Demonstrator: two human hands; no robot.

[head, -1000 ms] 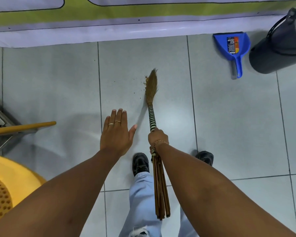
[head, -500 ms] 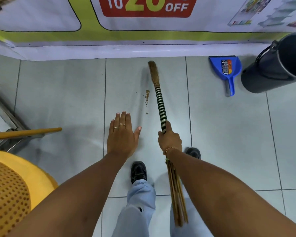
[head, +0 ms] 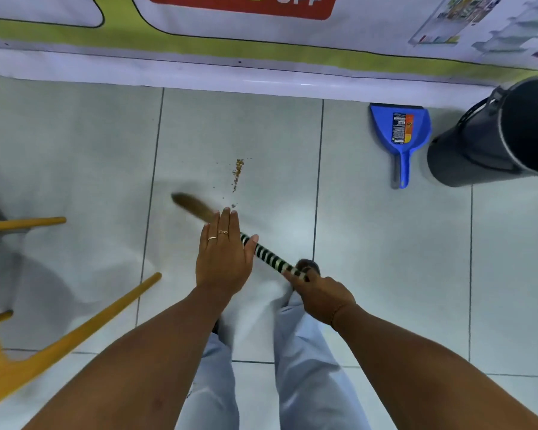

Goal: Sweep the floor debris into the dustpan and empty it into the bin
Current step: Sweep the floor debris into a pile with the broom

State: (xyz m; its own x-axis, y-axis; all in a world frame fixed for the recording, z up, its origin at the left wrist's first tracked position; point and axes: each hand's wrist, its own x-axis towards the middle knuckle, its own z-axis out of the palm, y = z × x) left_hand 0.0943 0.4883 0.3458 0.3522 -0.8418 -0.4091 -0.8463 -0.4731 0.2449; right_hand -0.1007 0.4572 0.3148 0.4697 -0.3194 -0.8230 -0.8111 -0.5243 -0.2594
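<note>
My right hand grips a short grass broom by its black-and-white striped handle. The brown bristle head is blurred and points up-left, partly hidden behind my left hand, which hovers flat with fingers apart and holds nothing. A thin line of brown debris lies on the grey tile just beyond the bristles. A blue dustpan lies by the wall at the upper right, handle toward me. Beside it stands a dark grey bin, its mouth open.
A banner-covered wall runs along the far edge. Yellow chair legs stick out at the left, near my left arm. My legs and one black shoe are below the hands. Grey floor tiles stretch to the right.
The broom head has swung from pointing straight ahead near the wall down and to the left. The debris line now lies to the right of the bristles. My left hand has moved over the broom.
</note>
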